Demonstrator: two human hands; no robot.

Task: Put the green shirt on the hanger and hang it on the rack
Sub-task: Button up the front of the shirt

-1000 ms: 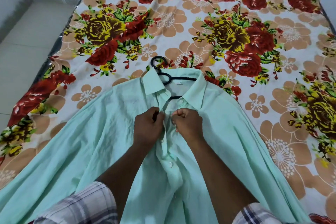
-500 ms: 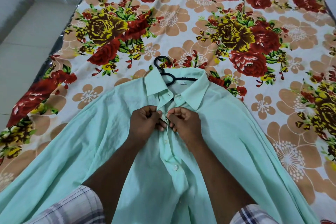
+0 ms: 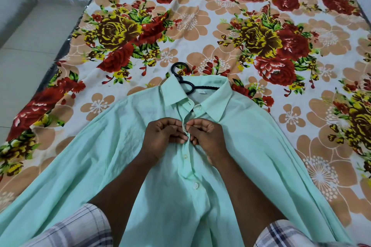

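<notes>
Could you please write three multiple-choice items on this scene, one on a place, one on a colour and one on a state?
1. Where does the hook of the hanger lie?
A. On the floral sheet beyond the collar
B. On the tiled floor
C. In the left hand

2. What colour is the hanger?
A. White
B. Black
C. Red

3. What are the two hands doing?
A. Resting flat on the sleeves
B. Lifting the shirt off the sheet
C. Pinching the shirt's front placket below the collar

Answers:
1 A: the hook rests on the floral sheet just past the collar.
2 B: the hook and bar are black.
3 C: the left hand and right hand meet at the button line of the green shirt.
</notes>
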